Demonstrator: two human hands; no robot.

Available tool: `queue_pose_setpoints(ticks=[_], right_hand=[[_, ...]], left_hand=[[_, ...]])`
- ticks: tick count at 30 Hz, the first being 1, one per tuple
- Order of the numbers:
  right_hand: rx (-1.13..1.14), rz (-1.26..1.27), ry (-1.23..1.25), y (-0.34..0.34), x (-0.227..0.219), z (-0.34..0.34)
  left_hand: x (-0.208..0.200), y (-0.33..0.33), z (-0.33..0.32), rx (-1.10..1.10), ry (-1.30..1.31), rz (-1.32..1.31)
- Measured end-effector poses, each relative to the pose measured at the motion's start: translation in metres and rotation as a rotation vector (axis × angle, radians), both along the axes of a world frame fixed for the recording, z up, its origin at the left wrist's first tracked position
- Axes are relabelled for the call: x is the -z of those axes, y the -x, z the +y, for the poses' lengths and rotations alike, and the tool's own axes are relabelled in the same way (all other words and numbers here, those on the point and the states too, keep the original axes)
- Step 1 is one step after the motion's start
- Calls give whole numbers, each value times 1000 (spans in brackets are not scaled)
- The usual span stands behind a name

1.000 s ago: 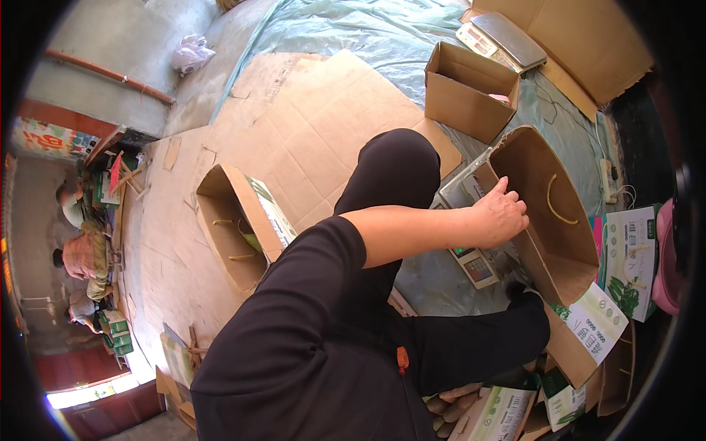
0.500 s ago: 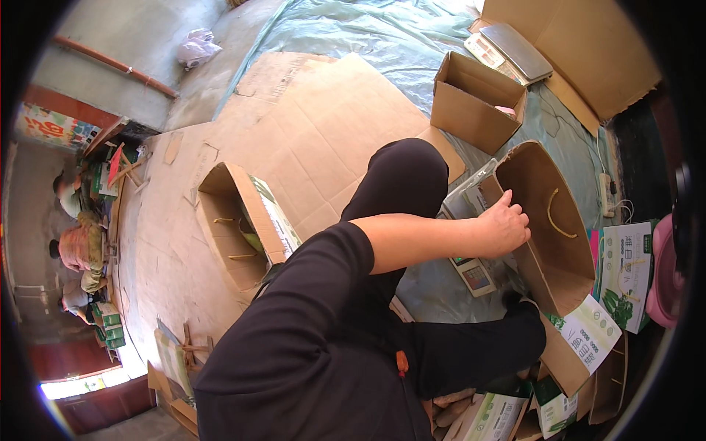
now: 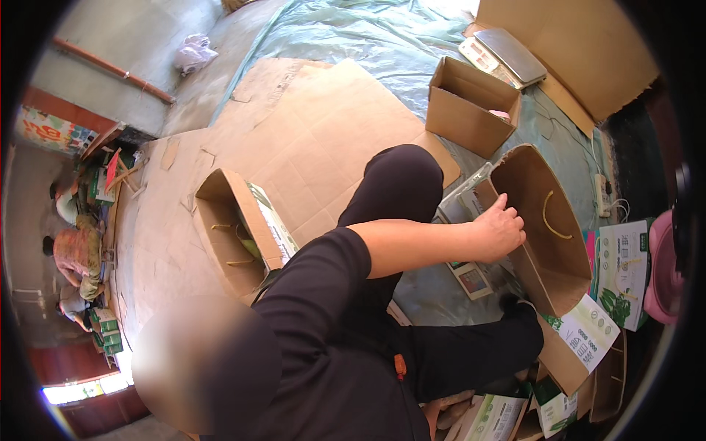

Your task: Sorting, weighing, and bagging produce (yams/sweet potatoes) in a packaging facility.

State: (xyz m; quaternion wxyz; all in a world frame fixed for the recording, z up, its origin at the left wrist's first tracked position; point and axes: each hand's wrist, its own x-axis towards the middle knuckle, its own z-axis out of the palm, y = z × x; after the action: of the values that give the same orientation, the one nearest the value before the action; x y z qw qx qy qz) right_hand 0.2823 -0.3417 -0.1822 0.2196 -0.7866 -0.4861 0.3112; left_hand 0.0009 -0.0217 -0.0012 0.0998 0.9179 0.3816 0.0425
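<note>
My left hand (image 3: 500, 229) reaches across to a tall open carton (image 3: 540, 242), its fingers bent over the near rim. The carton leans with its mouth toward me; a yellow cord handle (image 3: 557, 215) hangs inside its far wall. Beside and partly under the carton is a weighing scale (image 3: 472, 280), its panel showing below my forearm. At the lower edge a strip of skin, seemingly my right hand or forearm (image 3: 432, 419), shows beside several brownish roots or tubers (image 3: 456, 413); its fingers are hidden.
A printed carton (image 3: 239, 235) with cord handles lies left of my raised knee. Ahead are a plain carton (image 3: 471, 110) and another scale (image 3: 507, 57). Printed cartons (image 3: 621, 272), a pink basin (image 3: 664, 268) and a power strip (image 3: 603, 195) line the right. People (image 3: 77, 253) work far left.
My left hand keeps its hold on the carton rim, with hardly any movement. The view has shifted slightly, and a blurred round patch now covers the lower left.
</note>
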Motion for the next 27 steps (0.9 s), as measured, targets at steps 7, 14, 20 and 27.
queue_pose_setpoints(ticks=[7, 14, 20, 27], right_hand=[[80, -94, -29, -27, -3, -48], [584, 81, -126, -114, -55, -36], [711, 285, -480, -142, -170, 32], [374, 477, -632, -108, -256, 150]], left_hand=[[3, 3, 2, -37, -76, -35], [7, 0, 4, 10, -90, -37], [8, -5, 6, -5, -112, 16], [1, -13, 13, -6, -66, 147]])
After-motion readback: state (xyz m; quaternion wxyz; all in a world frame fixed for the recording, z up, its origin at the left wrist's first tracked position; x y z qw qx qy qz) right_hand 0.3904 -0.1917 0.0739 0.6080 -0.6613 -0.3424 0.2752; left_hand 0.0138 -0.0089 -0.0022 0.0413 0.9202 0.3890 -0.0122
